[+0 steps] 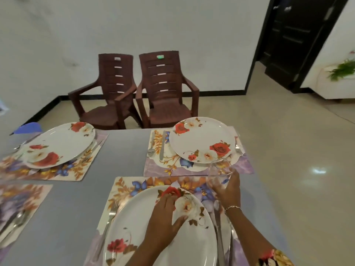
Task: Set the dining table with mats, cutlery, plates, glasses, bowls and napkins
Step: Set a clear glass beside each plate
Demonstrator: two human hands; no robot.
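My right hand's fingers [215, 186] curl round a clear glass [218, 174], thumb on the far side, gripping its lower half. The right hand [229, 191] holds the glass over the far right corner of the near mat [123, 189], its rim leaning toward the far plate [201, 139]. I cannot tell whether its base touches anything. A thin bracelet [232, 207] sits on that wrist.

My left hand [165, 214] rests on the near plate [142, 223], fingers loosely spread over the printed rose and holding nothing.

A fork [111, 214] lies left of this plate on the mat, and more cutlery [219, 237] lies right of it. The far plate sits on its own mat [153, 169], with a knife [162, 144] and spoon [151, 148] beside it. A 3rd plate [59, 143] lies at left on the grey table [123, 150]. 2 brown chairs [134, 89] stand by the wall.
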